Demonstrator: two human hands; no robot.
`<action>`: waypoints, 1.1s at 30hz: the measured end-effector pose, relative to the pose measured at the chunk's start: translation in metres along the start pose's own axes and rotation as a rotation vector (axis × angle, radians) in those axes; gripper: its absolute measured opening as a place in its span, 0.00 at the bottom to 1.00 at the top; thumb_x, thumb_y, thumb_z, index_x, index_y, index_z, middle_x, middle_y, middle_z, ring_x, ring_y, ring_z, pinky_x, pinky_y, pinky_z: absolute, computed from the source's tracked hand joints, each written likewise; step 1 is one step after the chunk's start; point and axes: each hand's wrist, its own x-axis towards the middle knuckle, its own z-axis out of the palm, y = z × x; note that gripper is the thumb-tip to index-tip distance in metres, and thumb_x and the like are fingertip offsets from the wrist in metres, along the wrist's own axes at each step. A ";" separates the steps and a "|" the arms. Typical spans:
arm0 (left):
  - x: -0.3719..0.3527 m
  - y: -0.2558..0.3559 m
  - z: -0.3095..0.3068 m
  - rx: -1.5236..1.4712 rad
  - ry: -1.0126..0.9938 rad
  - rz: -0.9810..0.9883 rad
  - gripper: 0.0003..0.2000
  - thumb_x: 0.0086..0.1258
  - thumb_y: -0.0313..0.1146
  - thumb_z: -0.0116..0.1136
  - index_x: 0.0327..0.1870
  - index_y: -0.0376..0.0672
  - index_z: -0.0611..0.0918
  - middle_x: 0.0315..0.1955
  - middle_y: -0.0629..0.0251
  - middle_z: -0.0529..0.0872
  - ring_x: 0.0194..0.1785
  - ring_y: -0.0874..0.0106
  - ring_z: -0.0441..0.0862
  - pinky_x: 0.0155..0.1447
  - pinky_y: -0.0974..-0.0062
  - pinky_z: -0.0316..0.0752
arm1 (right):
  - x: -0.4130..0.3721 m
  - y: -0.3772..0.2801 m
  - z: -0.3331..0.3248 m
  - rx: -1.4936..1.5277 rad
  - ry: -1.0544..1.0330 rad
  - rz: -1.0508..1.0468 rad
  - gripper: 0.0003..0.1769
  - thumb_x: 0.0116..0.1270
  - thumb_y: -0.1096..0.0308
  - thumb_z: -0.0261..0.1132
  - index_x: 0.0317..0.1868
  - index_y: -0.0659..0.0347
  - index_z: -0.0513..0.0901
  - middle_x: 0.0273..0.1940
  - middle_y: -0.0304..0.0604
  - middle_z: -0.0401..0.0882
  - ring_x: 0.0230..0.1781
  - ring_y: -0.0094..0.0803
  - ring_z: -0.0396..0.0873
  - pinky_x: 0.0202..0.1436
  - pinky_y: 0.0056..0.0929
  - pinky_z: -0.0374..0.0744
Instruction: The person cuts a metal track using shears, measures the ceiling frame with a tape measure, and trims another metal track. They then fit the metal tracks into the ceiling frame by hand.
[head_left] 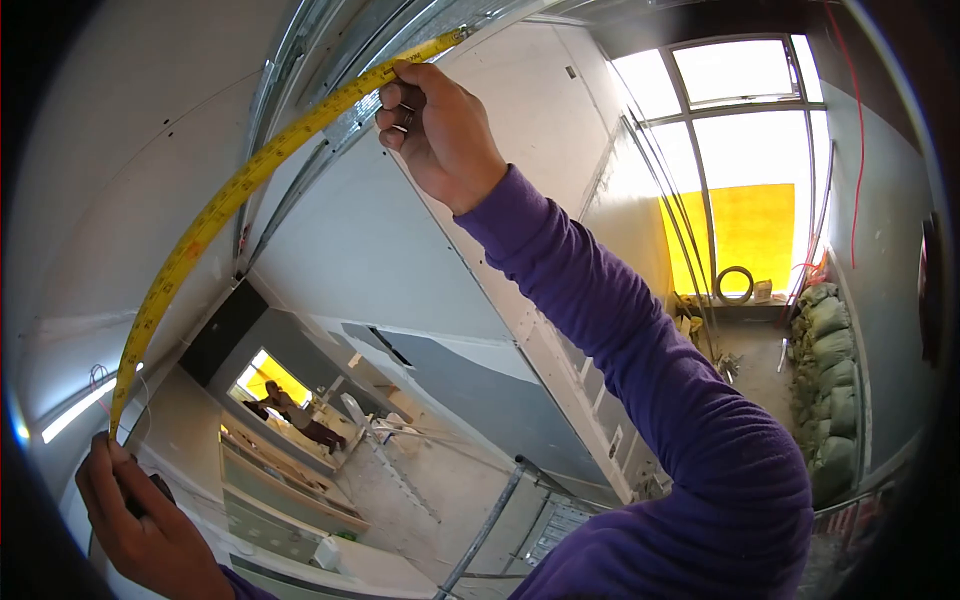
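Left hand, lower left of the frame, is curled shut round the dark case. The yellow tape measure bows up from there to top centre, where the right hand pinches it against the metal track. Imo that bow will throw the reading off, so pull it taut and flat along the track first. Bright window sits far right.
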 end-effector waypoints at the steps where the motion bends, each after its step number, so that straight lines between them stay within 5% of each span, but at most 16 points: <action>1: -0.004 0.000 0.003 -0.010 -0.022 -0.048 0.13 0.80 0.33 0.49 0.55 0.38 0.81 0.47 0.54 0.85 0.49 0.57 0.85 0.50 0.65 0.78 | -0.001 -0.001 -0.001 -0.013 -0.077 0.010 0.10 0.75 0.65 0.54 0.40 0.63 0.76 0.28 0.38 0.74 0.26 0.27 0.72 0.30 0.28 0.71; 4: -0.034 -0.035 0.048 -0.199 -0.078 -0.080 0.14 0.79 0.36 0.50 0.56 0.37 0.80 0.47 0.52 0.85 0.50 0.53 0.83 0.53 0.64 0.76 | -0.011 -0.006 -0.007 -0.093 -0.245 0.034 0.11 0.76 0.64 0.54 0.40 0.65 0.77 0.28 0.40 0.77 0.25 0.27 0.74 0.29 0.26 0.72; 7: -0.094 -0.044 0.097 -0.605 -0.415 -0.214 0.19 0.77 0.42 0.53 0.58 0.34 0.78 0.49 0.47 0.83 0.53 0.48 0.81 0.57 0.62 0.74 | -0.029 -0.011 -0.020 -0.319 -0.324 0.054 0.13 0.77 0.64 0.54 0.39 0.66 0.77 0.29 0.42 0.80 0.24 0.26 0.75 0.29 0.25 0.73; 10: -0.204 -0.024 0.178 -0.789 -0.442 -0.064 0.36 0.63 0.45 0.68 0.67 0.32 0.68 0.59 0.49 0.74 0.61 0.56 0.73 0.63 0.60 0.70 | -0.060 -0.018 -0.044 -0.616 -0.354 0.092 0.14 0.77 0.65 0.56 0.37 0.67 0.79 0.29 0.43 0.82 0.23 0.25 0.75 0.29 0.23 0.74; 11: -0.217 -0.006 0.190 -1.020 -0.640 -0.084 0.36 0.58 0.41 0.71 0.65 0.33 0.70 0.56 0.50 0.75 0.59 0.57 0.74 0.63 0.61 0.70 | -0.074 -0.023 -0.053 -0.696 -0.347 0.119 0.13 0.77 0.65 0.56 0.36 0.67 0.79 0.29 0.43 0.82 0.23 0.24 0.75 0.29 0.23 0.74; 14: -0.247 0.077 0.206 -1.286 -0.874 -0.157 0.26 0.53 0.32 0.66 0.55 0.36 0.75 0.45 0.53 0.77 0.42 0.59 0.77 0.47 0.65 0.75 | -0.118 -0.036 -0.089 -0.883 -0.271 0.199 0.10 0.77 0.70 0.57 0.44 0.67 0.82 0.31 0.43 0.84 0.29 0.25 0.82 0.29 0.21 0.77; 15: -0.257 0.100 0.218 -1.440 -0.939 -0.091 0.26 0.55 0.29 0.63 0.57 0.36 0.74 0.42 0.56 0.78 0.39 0.63 0.77 0.43 0.69 0.75 | -0.133 -0.039 -0.106 -0.985 -0.209 0.257 0.10 0.76 0.69 0.58 0.44 0.65 0.83 0.31 0.41 0.84 0.29 0.23 0.81 0.30 0.21 0.77; 16: -0.295 0.124 0.242 -1.599 -1.183 -0.296 0.26 0.58 0.26 0.61 0.60 0.36 0.72 0.41 0.59 0.77 0.38 0.67 0.76 0.42 0.71 0.75 | -0.154 -0.042 -0.122 -1.084 -0.131 0.312 0.10 0.76 0.67 0.58 0.44 0.64 0.83 0.31 0.39 0.84 0.30 0.20 0.80 0.31 0.21 0.77; 17: -0.308 0.151 0.252 -1.755 -1.138 -0.136 0.28 0.61 0.24 0.59 0.65 0.36 0.68 0.41 0.60 0.76 0.34 0.71 0.77 0.37 0.75 0.74 | -0.176 -0.043 -0.139 -1.311 -0.224 0.228 0.10 0.76 0.66 0.60 0.44 0.64 0.84 0.31 0.38 0.84 0.30 0.19 0.79 0.32 0.21 0.76; 18: -0.294 0.173 0.239 -1.853 -1.427 -0.193 0.32 0.62 0.25 0.59 0.70 0.36 0.62 0.44 0.58 0.74 0.28 0.74 0.76 0.30 0.78 0.73 | -0.206 -0.039 -0.152 -1.433 -0.215 0.248 0.11 0.75 0.65 0.60 0.43 0.64 0.84 0.31 0.37 0.84 0.29 0.19 0.78 0.32 0.22 0.76; 19: -0.318 0.201 0.251 -2.025 -1.401 -0.089 0.37 0.64 0.25 0.59 0.74 0.37 0.56 0.48 0.55 0.73 0.24 0.76 0.75 0.26 0.79 0.72 | -0.236 -0.036 -0.165 -1.554 -0.209 0.271 0.11 0.75 0.64 0.61 0.42 0.64 0.84 0.31 0.36 0.84 0.29 0.19 0.77 0.33 0.23 0.76; 24: -0.377 0.296 0.231 -2.290 -1.750 0.379 0.43 0.64 0.21 0.53 0.79 0.42 0.43 0.51 0.54 0.72 0.29 0.75 0.74 0.28 0.79 0.74 | -0.420 0.012 -0.153 -1.604 0.417 0.688 0.16 0.72 0.59 0.63 0.44 0.67 0.83 0.31 0.46 0.84 0.29 0.30 0.79 0.36 0.32 0.78; 25: -0.387 0.308 0.223 -2.334 -1.909 0.395 0.43 0.65 0.21 0.52 0.79 0.42 0.41 0.51 0.54 0.72 0.29 0.75 0.74 0.28 0.78 0.74 | -0.468 0.024 -0.163 -1.810 0.481 0.549 0.23 0.70 0.53 0.64 0.51 0.66 0.82 0.37 0.51 0.85 0.37 0.39 0.84 0.42 0.36 0.79; 26: -0.396 0.321 0.210 -2.361 -2.078 0.417 0.43 0.66 0.22 0.52 0.79 0.41 0.40 0.51 0.54 0.73 0.28 0.75 0.74 0.28 0.78 0.74 | -0.482 0.023 -0.120 -1.742 0.791 0.767 0.32 0.67 0.47 0.66 0.58 0.67 0.78 0.44 0.54 0.85 0.46 0.46 0.84 0.49 0.39 0.80; 30: -0.450 0.367 0.173 -2.086 -2.757 0.588 0.45 0.68 0.26 0.56 0.79 0.41 0.39 0.59 0.48 0.73 0.33 0.70 0.79 0.38 0.74 0.78 | -0.587 0.055 -0.057 -1.667 1.333 0.768 0.39 0.65 0.43 0.67 0.61 0.71 0.75 0.47 0.55 0.84 0.49 0.47 0.83 0.53 0.39 0.79; 33: -0.488 0.380 0.123 -2.142 -2.638 1.163 0.43 0.70 0.29 0.56 0.79 0.42 0.40 0.57 0.49 0.75 0.33 0.69 0.80 0.39 0.73 0.79 | -0.636 0.077 -0.010 -1.604 1.566 0.586 0.39 0.66 0.41 0.66 0.61 0.71 0.76 0.48 0.56 0.83 0.50 0.47 0.82 0.54 0.39 0.79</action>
